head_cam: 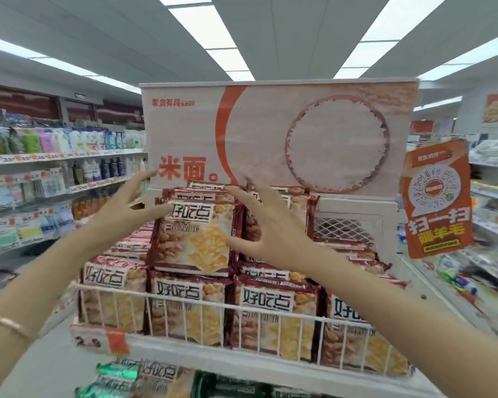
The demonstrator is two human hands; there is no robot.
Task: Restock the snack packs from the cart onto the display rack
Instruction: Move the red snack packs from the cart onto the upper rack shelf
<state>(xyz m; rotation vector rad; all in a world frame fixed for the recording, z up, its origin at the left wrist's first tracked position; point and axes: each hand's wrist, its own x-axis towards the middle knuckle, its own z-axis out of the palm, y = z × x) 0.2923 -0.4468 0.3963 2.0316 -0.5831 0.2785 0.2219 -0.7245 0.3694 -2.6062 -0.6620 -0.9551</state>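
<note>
white ceiling (127, 38) with long light strips (213, 38); stocked shelves (55, 159) at left, more shelves (492, 196) right.

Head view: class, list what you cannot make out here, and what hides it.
- Cart: outside the head view's frame.
- Packs behind the right hand: covered by it.
- Price tag: blurred, digits uncertain.
- Lower-shelf packs: cut by the bottom edge.

forearms bare; thin bracelet (9, 324) on wrist behind left hand (121, 208), perhaps rose-gold, blurred.
</note>
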